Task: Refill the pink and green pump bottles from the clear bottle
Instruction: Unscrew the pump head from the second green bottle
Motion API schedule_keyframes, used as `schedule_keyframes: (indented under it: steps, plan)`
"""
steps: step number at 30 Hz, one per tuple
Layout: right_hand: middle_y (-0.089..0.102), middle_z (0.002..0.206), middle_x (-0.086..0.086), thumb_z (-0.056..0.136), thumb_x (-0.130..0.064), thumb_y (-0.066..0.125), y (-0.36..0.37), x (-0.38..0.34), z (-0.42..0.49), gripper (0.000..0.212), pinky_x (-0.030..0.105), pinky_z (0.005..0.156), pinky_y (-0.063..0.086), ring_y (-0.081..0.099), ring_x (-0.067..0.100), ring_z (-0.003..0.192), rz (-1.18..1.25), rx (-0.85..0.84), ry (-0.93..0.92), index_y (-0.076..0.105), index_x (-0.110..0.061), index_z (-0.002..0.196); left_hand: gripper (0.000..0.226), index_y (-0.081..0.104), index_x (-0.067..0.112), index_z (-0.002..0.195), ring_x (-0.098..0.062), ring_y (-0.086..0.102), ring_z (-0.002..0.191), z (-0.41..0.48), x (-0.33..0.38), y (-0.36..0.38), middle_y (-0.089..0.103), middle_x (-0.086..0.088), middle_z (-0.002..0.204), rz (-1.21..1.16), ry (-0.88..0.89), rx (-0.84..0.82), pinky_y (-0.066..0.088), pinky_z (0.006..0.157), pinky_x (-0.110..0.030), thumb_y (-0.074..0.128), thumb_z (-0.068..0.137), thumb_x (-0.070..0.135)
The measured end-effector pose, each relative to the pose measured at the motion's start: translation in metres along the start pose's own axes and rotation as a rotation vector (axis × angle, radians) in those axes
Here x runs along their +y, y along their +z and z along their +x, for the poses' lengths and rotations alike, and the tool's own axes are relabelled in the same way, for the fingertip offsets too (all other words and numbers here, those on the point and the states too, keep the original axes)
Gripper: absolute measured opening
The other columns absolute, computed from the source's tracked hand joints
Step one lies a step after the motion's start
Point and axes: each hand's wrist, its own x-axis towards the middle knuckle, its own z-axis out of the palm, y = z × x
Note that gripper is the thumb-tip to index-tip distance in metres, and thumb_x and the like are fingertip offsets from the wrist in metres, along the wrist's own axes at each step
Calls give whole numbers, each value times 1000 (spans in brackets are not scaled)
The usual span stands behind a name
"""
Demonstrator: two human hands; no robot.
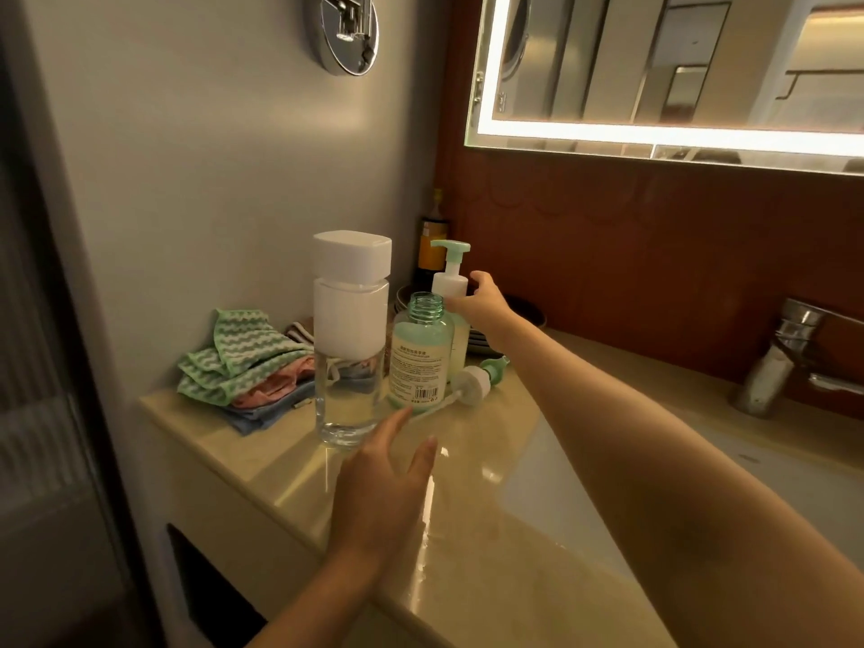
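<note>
A tall clear bottle [348, 348] with a white square cap stands on the beige counter [467, 530], a little liquid at its bottom. Right of it stands an uncapped green bottle [421, 353] with a printed label. Its pump head [472, 383] lies on the counter beside it. Behind them a second pump bottle [451, 285] with a green pump stands upright, and my right hand [484, 304] is wrapped around its body. My left hand [383, 479] hovers with fingers spread just below the clear bottle, holding nothing. No pink bottle can be made out.
Folded green, pink and blue cloths [243, 367] are piled at the left against the wall. A dark bottle [432, 240] stands in the corner. The sink basin [701, 470] and chrome tap [790, 357] lie to the right, a lit mirror [664, 67] above.
</note>
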Motion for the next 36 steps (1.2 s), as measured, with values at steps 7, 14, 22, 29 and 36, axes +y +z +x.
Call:
schedule_keyframes:
  steps: [7, 14, 22, 29, 36]
  plan:
    - [54, 126, 11, 87, -13, 61, 8, 5, 4, 46, 34, 89, 45, 52, 23, 111, 27, -113, -8, 44, -8, 130, 45, 52, 23, 130, -12, 48, 122, 1, -1, -1, 55, 4, 130, 37, 31, 38, 38, 100, -26, 61, 86, 33]
    - [60, 114, 8, 82, -22, 68, 1, 2, 2, 44, 36, 88, 49, 57, 22, 104, 69, 14, -64, 52, -10, 121, 47, 50, 22, 131, -9, 44, 125, 0, -1, -1, 53, 5, 133, 49, 57, 39, 33, 102, -22, 61, 87, 32]
    - [60, 115, 9, 82, -20, 68, -25, -18, -10, 40, 36, 85, 50, 57, 23, 103, 102, 66, -91, 54, -7, 117, 47, 49, 19, 132, -12, 43, 128, 2, -3, 2, 51, 2, 136, 73, 59, 39, 32, 104, -24, 60, 88, 29]
    - [60, 116, 10, 83, -17, 67, -49, -36, -31, 38, 46, 96, 47, 58, 26, 108, 137, 57, -91, 55, -6, 117, 47, 48, 20, 133, -14, 43, 128, 3, -5, 4, 51, 1, 136, 100, 53, 51, 32, 104, -26, 58, 88, 30]
    - [59, 119, 8, 82, -21, 68, -78, -56, -88, 46, 42, 96, 47, 56, 22, 107, 83, 93, -116, 52, -8, 123, 49, 47, 16, 133, -20, 46, 126, 0, -2, 2, 52, -6, 135, 104, 65, 44, 39, 103, -35, 59, 88, 32]
